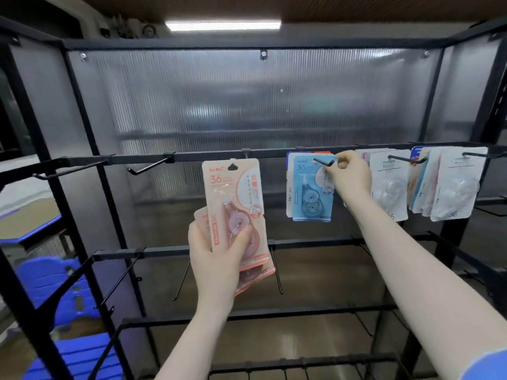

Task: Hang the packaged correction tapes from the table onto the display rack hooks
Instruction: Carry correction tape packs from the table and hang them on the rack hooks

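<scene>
Closest to me, my left hand (219,250) grips a small fanned stack of pink correction tape packs (236,212), thumb pressed across the front one, held upright just below the top rail (192,157) of the display rack (82,149). Further out, my right hand (349,174) pinches the top edge of a blue correction tape pack (311,193) with curled fingers (341,161), right at the tip of a black hook (323,162). The blue pack appears already threaded on, with another card behind it.

To do this step well, I would slide the pack back along the hook until it sits against the card behind, keep the card square so the hole does not tear, and let go only once it hangs free. Then I would take the front pink pack by its top corner and aim its hang hole at the next free hook (148,167) to the left.

Right of my hand, two more hooks carry bunches of white packs (455,185) and mixed cards. Lower rails hold bare hooks. Behind the rack is a ribbed translucent panel (247,100); above it a ceiling strip light (222,25). At far left I see a desk (24,218) with a blue edge and blue chairs (55,283) beneath
</scene>
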The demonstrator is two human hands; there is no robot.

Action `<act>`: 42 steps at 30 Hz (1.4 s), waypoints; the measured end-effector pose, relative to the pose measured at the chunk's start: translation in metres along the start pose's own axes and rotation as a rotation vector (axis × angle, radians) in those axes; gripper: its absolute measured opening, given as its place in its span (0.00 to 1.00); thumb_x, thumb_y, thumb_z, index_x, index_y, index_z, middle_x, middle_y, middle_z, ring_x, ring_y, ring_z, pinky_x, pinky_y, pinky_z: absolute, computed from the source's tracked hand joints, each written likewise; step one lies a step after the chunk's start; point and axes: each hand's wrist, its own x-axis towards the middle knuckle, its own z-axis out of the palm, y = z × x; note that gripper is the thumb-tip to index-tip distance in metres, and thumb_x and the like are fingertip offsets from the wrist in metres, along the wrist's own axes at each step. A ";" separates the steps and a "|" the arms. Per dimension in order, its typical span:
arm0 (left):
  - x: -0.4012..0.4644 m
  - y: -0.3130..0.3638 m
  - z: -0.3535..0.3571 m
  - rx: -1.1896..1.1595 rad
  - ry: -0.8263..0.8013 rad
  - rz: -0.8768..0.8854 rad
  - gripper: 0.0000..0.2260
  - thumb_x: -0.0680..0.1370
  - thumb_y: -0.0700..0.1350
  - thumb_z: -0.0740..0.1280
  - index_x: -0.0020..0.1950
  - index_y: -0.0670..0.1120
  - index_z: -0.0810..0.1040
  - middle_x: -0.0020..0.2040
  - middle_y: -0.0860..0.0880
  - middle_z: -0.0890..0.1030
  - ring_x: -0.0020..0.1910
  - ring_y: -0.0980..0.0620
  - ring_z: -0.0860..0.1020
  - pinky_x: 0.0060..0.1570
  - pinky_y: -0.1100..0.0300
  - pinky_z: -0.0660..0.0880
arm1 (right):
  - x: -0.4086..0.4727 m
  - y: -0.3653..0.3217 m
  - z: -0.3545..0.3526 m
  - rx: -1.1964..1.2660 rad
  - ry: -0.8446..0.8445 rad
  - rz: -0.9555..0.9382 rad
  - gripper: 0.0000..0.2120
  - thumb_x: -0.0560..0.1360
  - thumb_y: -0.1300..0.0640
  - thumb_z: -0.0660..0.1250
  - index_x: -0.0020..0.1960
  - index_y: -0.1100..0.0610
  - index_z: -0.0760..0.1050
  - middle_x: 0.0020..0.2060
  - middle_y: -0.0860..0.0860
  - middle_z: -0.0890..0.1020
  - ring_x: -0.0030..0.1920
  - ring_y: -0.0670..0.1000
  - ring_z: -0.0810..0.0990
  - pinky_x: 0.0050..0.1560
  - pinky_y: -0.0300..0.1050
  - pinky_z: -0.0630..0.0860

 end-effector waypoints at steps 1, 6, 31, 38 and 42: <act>-0.001 0.002 0.000 -0.022 -0.022 -0.009 0.17 0.71 0.33 0.74 0.49 0.51 0.71 0.50 0.52 0.79 0.43 0.67 0.79 0.39 0.73 0.73 | -0.001 0.001 0.000 0.016 0.028 -0.012 0.08 0.75 0.54 0.66 0.53 0.53 0.75 0.45 0.47 0.78 0.50 0.50 0.77 0.50 0.49 0.74; -0.003 -0.001 -0.002 -0.034 -0.113 -0.037 0.18 0.71 0.32 0.73 0.49 0.50 0.71 0.48 0.53 0.79 0.41 0.69 0.79 0.38 0.74 0.73 | -0.027 -0.006 -0.013 0.147 0.204 -0.180 0.08 0.78 0.55 0.62 0.55 0.54 0.74 0.51 0.47 0.78 0.50 0.44 0.75 0.50 0.39 0.74; -0.038 -0.006 0.037 0.040 -0.317 -0.105 0.17 0.69 0.42 0.77 0.52 0.52 0.73 0.49 0.58 0.80 0.46 0.66 0.79 0.39 0.74 0.73 | -0.086 -0.007 -0.059 0.595 -0.430 -0.074 0.05 0.75 0.64 0.67 0.42 0.56 0.78 0.32 0.45 0.83 0.34 0.41 0.80 0.32 0.33 0.74; -0.083 -0.016 0.109 0.098 -0.172 -0.045 0.05 0.77 0.41 0.69 0.50 0.48 0.75 0.46 0.57 0.81 0.43 0.67 0.79 0.41 0.72 0.74 | -0.020 0.057 -0.124 0.659 -0.329 -0.073 0.07 0.76 0.64 0.66 0.43 0.53 0.78 0.32 0.44 0.82 0.35 0.41 0.80 0.36 0.36 0.75; -0.101 -0.022 0.141 0.142 -0.073 -0.041 0.04 0.77 0.41 0.69 0.48 0.48 0.76 0.42 0.59 0.82 0.44 0.62 0.79 0.43 0.67 0.76 | 0.012 0.077 -0.152 0.612 -0.283 -0.164 0.10 0.76 0.65 0.66 0.40 0.51 0.76 0.29 0.41 0.80 0.31 0.36 0.77 0.32 0.30 0.71</act>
